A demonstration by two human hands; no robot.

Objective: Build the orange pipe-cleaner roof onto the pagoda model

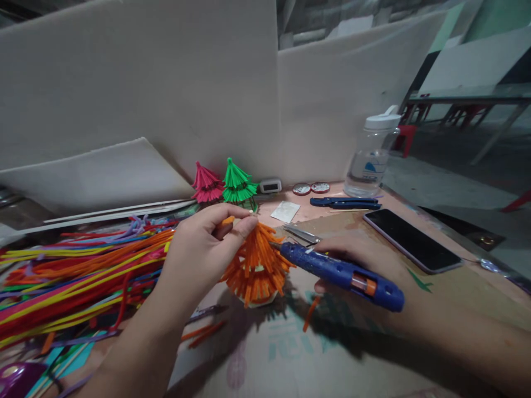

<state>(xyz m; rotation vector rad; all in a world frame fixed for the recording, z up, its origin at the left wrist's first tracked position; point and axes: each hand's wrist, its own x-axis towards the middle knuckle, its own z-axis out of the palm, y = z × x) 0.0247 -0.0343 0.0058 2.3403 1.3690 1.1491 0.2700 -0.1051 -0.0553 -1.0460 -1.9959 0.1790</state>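
My left hand [211,237] pinches the top of an orange pipe-cleaner tree [259,271] made of two tiers of short fuzzy strips, and holds it upright over the cardboard. In my right hand [357,260] is a blue hot glue gun [340,275], its fingers wrapped round the handle. The gun's nozzle points left and meets the tree's upper tier at its right side; whether it touches is hard to tell. Behind the tree stand a finished-looking green pipe-cleaner tree [238,182] and a pink one [206,183].
Many coloured pipe cleaners [83,271] are heaped at the left. Tweezers [302,233], a dark blue cutting tool [344,203], a phone [410,240] and a clear water bottle [367,160] lie or stand to the right. Pale boards [166,83] wall off the back.
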